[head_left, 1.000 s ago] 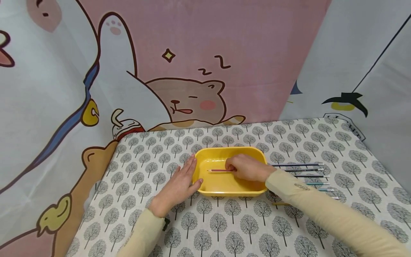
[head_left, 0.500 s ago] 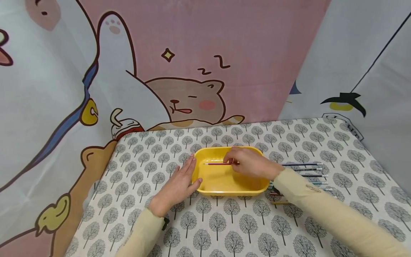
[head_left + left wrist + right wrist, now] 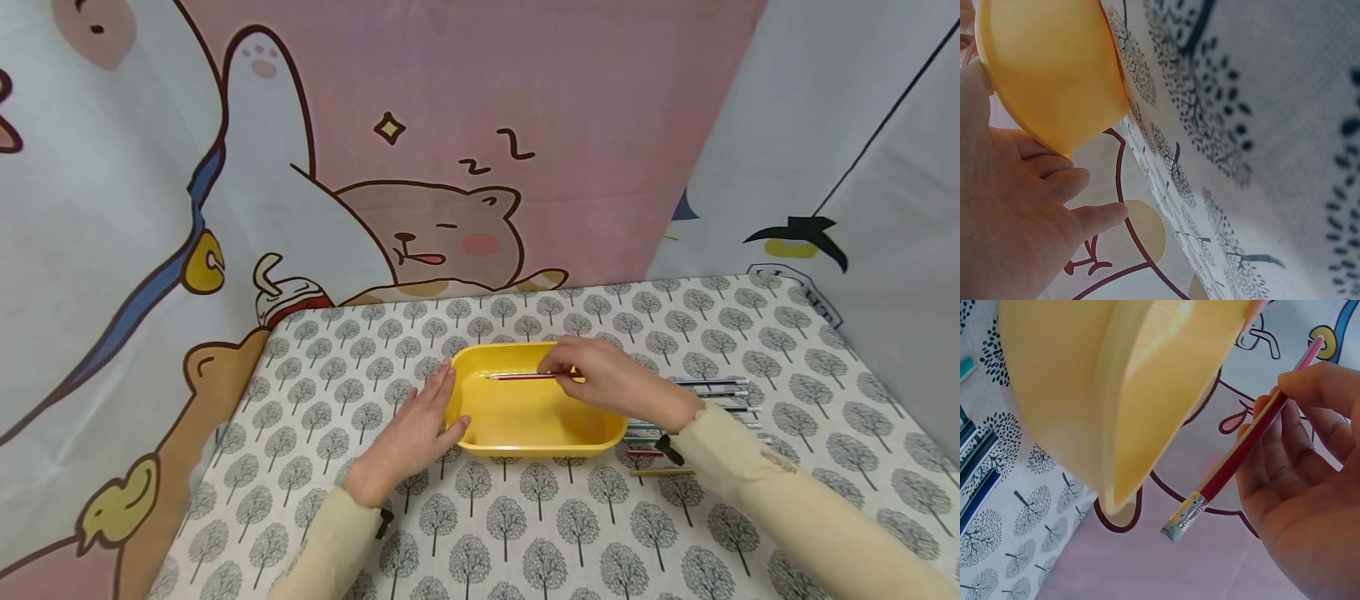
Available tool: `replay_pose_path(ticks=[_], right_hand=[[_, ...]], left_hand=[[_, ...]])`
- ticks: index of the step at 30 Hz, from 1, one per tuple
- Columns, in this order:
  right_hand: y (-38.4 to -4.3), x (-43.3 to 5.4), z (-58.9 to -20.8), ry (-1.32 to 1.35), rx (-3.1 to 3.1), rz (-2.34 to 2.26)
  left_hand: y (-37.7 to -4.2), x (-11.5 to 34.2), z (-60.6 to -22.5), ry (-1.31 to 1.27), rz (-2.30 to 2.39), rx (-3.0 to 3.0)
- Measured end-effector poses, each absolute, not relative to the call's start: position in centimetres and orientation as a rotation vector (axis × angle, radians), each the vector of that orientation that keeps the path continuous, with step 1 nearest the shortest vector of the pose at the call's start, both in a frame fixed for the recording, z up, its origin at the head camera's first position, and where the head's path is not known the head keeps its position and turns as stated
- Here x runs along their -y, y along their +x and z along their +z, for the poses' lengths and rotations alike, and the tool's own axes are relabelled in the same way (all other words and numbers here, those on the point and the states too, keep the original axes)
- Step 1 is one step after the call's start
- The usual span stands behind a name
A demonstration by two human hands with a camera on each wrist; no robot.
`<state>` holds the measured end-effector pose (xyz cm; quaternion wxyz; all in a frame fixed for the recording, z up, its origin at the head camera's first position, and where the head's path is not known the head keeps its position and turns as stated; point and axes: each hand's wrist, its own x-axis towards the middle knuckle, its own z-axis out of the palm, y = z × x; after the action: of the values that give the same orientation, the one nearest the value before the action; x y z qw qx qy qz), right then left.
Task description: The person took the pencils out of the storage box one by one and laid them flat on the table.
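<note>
A yellow plastic tray (image 3: 517, 451) stands in the middle of the table. My left hand (image 3: 408, 435) rests against its left end, fingers fairly straight along the outside and thumb at the near corner. In the left wrist view the left hand (image 3: 1022, 206) touches the tray's rim and wall (image 3: 1060, 69). My right hand (image 3: 600, 373) pinches a red pencil (image 3: 521, 377) between thumb and fingers, over the far side of the tray. The right wrist view shows the pencil (image 3: 1235, 465) with its metal ferrule and grey eraser end pointing away from the right hand (image 3: 1310, 462).
Several pencils (image 3: 720, 383) in dark and teal colours lie side by side on the cloth right of the tray, partly hidden by the right forearm. A yellow pencil (image 3: 662, 472) lies nearest. The tree-patterned tablecloth (image 3: 360, 467) meets a cartoon curtain (image 3: 570, 125) behind.
My right hand has moved back and to the right with the red pencil, up from inside the tray to near its far rim. The left hand stays at the tray's left end.
</note>
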<state>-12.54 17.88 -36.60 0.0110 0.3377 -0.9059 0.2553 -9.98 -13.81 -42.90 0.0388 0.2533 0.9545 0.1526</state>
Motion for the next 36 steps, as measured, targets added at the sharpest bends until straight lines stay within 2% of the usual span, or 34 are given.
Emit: replay_pose_path(ticks=[36], right_hand=[[-6.9,-23.9,-36.7,0.948,2.701,0.752]], left_hand=[[-9.9,13.9,-43.0,0.785,0.475,-2.931]])
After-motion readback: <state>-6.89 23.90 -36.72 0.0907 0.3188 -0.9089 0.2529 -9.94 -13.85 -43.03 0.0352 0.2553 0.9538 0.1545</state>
